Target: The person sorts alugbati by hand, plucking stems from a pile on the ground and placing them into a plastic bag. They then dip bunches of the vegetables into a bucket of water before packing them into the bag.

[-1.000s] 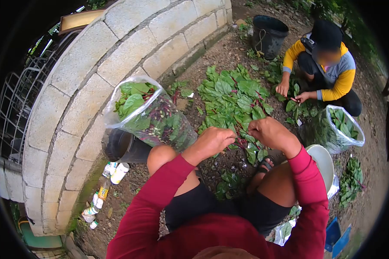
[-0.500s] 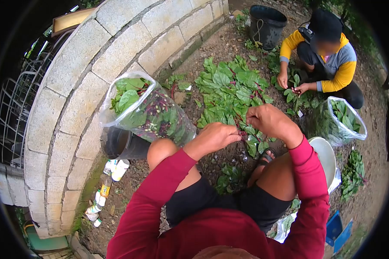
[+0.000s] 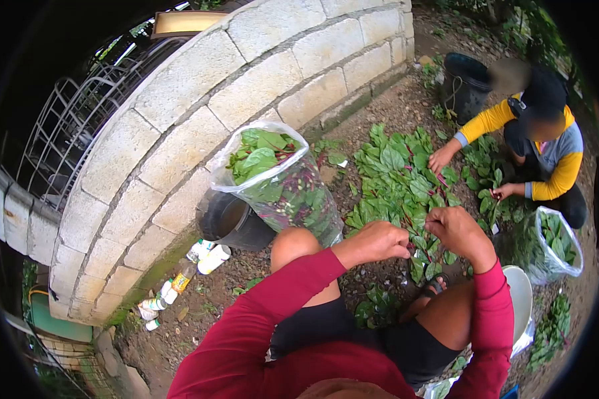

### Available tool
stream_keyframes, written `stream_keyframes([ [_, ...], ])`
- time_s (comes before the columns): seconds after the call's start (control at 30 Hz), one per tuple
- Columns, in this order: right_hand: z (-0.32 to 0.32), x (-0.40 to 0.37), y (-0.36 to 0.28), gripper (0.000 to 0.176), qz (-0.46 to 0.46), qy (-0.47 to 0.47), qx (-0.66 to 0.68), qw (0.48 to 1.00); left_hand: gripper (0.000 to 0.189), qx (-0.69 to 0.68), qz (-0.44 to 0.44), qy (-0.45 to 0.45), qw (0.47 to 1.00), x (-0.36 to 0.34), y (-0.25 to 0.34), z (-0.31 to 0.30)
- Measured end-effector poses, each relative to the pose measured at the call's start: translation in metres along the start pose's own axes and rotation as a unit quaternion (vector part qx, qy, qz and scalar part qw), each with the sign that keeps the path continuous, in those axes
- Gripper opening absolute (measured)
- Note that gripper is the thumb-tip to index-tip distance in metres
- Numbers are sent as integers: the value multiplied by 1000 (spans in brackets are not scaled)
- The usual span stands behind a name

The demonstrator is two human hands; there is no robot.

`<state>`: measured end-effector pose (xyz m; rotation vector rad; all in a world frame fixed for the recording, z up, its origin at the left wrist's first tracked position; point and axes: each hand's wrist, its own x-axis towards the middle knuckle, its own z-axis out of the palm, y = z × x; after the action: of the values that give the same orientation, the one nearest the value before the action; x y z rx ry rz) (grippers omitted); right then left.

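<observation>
My left hand point(image 3: 378, 243) is held over the ground between my knees, its fingers pressed together. Close to its right, my right hand point(image 3: 460, 233) has its fingers curled into a pinch. Whatever either hand holds is too small or hidden to make out. Just beyond them lies a wide pile of green leaves with reddish stems point(image 3: 396, 169). To the left stands a clear plastic bag point(image 3: 299, 193) filled with similar leaves and stems.
A co-worker point(image 3: 546, 143) crouches at the right, one hand on the pile. Around are a black bucket point(image 3: 466, 86), a dark bucket point(image 3: 229, 223), another leaf bag point(image 3: 552, 246), a pale basin point(image 3: 520, 299), bottles point(image 3: 180, 279) and a block wall point(image 3: 193, 126).
The whole view has shifted, so things appear farther right and lower. The co-worker's arm has stretched out to the leaf pile. My hands have moved slightly apart.
</observation>
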<state>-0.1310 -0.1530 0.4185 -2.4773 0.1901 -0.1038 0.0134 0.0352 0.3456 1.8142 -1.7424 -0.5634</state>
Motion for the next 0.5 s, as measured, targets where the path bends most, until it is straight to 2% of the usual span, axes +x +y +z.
stream_keyframes([
  [0.1,-3,-3,0,12,9,-8,-5,1000,29,43,130,112,984,0,-8,7],
  [0.23,-2,-7,6,12,-8,1,-3,1000,25,31,67,50,996,-1,-18,17],
  [0.33,-9,-9,-1,12,34,-22,5,999,22,34,38,32,998,-2,-18,16],
  [0.5,-10,-11,1,12,35,-15,-20,999,19,-5,30,48,998,-3,-8,8],
])
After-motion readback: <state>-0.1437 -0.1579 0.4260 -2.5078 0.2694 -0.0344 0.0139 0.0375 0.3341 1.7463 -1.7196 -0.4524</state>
